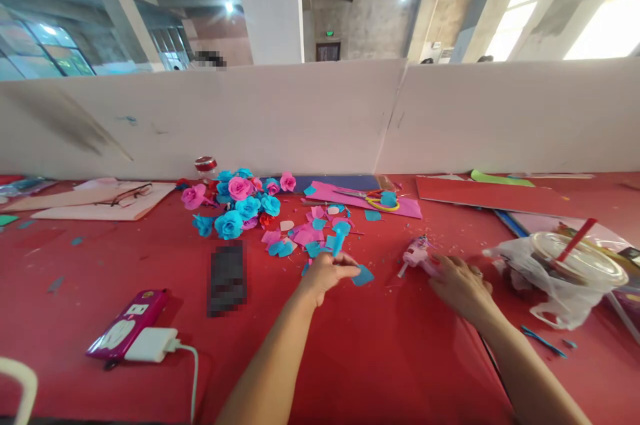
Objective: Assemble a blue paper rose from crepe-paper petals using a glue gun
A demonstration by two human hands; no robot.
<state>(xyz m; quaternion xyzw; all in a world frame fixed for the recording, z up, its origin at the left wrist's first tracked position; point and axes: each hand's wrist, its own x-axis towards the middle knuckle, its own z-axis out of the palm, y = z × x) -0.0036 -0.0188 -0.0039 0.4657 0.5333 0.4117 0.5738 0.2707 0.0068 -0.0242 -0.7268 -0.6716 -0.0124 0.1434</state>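
My left hand [321, 275] is closed in a pinch on a small blue paper flower piece [339, 238], held upright above the table. A loose blue paper petal [363, 276] lies just right of its fingertips. At the right, my right hand [463, 285] is wrapped round the handle of a pink glue gun [416, 252], whose nozzle points to the left. Pink and blue paper petals [307, 234] lie scattered beyond my left hand. Behind them to the left is a bunch of paper roses [247, 207] in blue, pink and red.
Yellow-handled scissors [383, 204] rest on pink paper [320, 192]. A lidded cup [580, 258] in a plastic bag stands far right. Left are a dark pixelated rectangle [227, 278], a purple case [129, 325], a white charger [151, 344] and glasses [131, 195]. A white partition [300, 118] borders the red table.
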